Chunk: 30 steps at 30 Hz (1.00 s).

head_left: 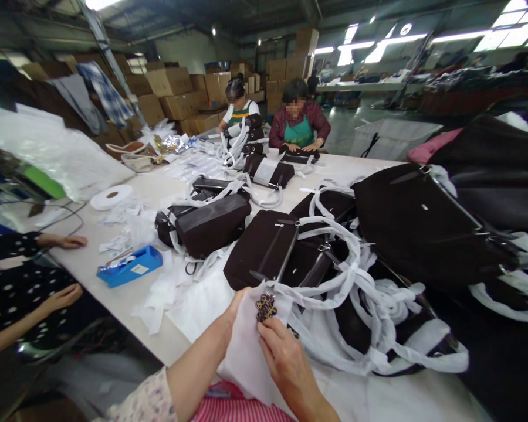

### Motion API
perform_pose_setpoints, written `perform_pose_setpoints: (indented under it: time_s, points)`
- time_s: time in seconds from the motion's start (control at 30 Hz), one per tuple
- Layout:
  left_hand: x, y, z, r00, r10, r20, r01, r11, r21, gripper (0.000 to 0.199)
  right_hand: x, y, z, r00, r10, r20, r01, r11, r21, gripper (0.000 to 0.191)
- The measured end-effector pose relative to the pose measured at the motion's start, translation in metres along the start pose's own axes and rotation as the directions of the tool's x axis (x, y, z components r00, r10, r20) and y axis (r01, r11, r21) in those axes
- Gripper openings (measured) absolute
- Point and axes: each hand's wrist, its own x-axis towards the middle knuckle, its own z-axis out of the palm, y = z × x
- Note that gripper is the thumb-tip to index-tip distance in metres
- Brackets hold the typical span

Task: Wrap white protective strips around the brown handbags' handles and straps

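Observation:
My right hand (282, 350) pinches a dark flower-shaped charm (266, 307) with a yellowish spotted pattern, at its lower edge. Behind the charm hangs a thin white wrapping sheet (242, 349), which my left hand (240, 305) holds from the left side; most of that hand's fingers are hidden by the sheet. Just beyond the charm lies a dark brown handbag (257, 246) with metal fittings. Its handles (334, 296) are wound in white wrapping and loop to the right of my hands.
More dark handbags (213, 223) lie across the table, with a large pile (426, 228) at right. A blue tape dispenser (132, 266) and a white roll (111, 197) stand at left. Two co-workers sit across the table; another person's hands (64, 296) are at the left edge.

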Motion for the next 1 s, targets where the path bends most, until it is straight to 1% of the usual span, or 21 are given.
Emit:
perform_pose_setpoints:
  time_s: [0.13,0.23,0.27,0.33,0.4,0.47,0.53,0.6,0.67,0.77,0.83,0.9,0.93,0.97,1.0]
  points:
    - [-0.009,0.003,0.004,1.000,0.018,0.024,-0.017,0.998,-0.057,0.024,0.002,0.001,-0.004,0.999,-0.009,-0.033,0.010,1.000,0.023,0.026]
    - [-0.010,-0.004,0.010,0.998,0.028,0.049,-0.025,0.998,-0.061,0.016,0.001,0.003,-0.004,1.000,-0.006,-0.020,0.007,1.000,0.030,0.026]
    - [-0.009,-0.007,0.012,0.997,0.051,0.055,-0.048,0.997,-0.060,0.013,0.001,0.003,-0.004,1.000,-0.009,-0.007,0.009,0.999,0.030,0.027]
    - [-0.007,-0.015,0.014,0.985,0.163,0.049,-0.161,0.986,-0.048,0.012,-0.001,0.004,-0.001,1.000,-0.013,0.020,0.012,1.000,0.023,0.028]
    - [-0.003,-0.021,0.014,0.957,0.289,0.020,-0.289,0.957,-0.009,0.021,-0.003,0.005,0.003,1.000,-0.003,0.029,0.003,1.000,0.004,0.029]
    - [0.001,-0.025,0.013,0.937,0.350,-0.015,-0.349,0.936,0.049,0.031,-0.005,0.006,0.008,1.000,0.014,0.025,-0.014,1.000,0.001,0.030]
    - [0.004,-0.024,0.013,0.936,0.349,-0.043,-0.342,0.932,0.123,0.037,-0.007,0.008,0.011,0.999,0.019,0.027,-0.020,1.000,0.024,0.033]
    - [0.005,-0.021,0.013,0.940,0.334,-0.074,-0.310,0.924,0.225,0.036,-0.008,0.010,0.014,0.999,0.016,0.038,-0.018,0.998,0.053,0.034]
    - [0.005,-0.016,0.014,0.943,0.318,-0.101,-0.272,0.908,0.320,0.033,-0.008,0.012,0.016,0.999,0.015,0.048,-0.018,0.998,0.068,0.033]
    - [0.007,-0.011,0.015,0.942,0.306,-0.136,-0.229,0.886,0.403,0.026,-0.006,0.012,0.019,0.998,0.022,0.060,-0.028,0.996,0.087,0.030]
    - [0.010,-0.010,0.015,0.936,0.309,-0.169,-0.205,0.869,0.451,0.023,-0.004,0.011,0.020,0.999,0.027,0.046,-0.032,0.993,0.114,0.030]
    - [0.013,-0.010,0.016,0.922,0.326,-0.207,-0.192,0.851,0.488,0.020,-0.003,0.010,0.017,0.999,0.043,0.025,-0.047,0.982,0.181,0.031]
    - [0.015,-0.010,0.017,0.915,0.338,-0.221,-0.190,0.844,0.501,0.020,-0.004,0.010,0.015,0.996,0.078,0.033,-0.084,0.969,0.234,0.030]
    - [0.016,-0.010,0.017,0.909,0.347,-0.229,-0.191,0.838,0.511,0.019,-0.005,0.011,0.011,0.987,0.152,0.050,-0.160,0.942,0.294,0.027]
    - [0.017,-0.010,0.018,0.907,0.352,-0.231,-0.192,0.834,0.518,0.019,-0.007,0.013,0.007,0.962,0.267,0.064,-0.272,0.896,0.350,0.025]
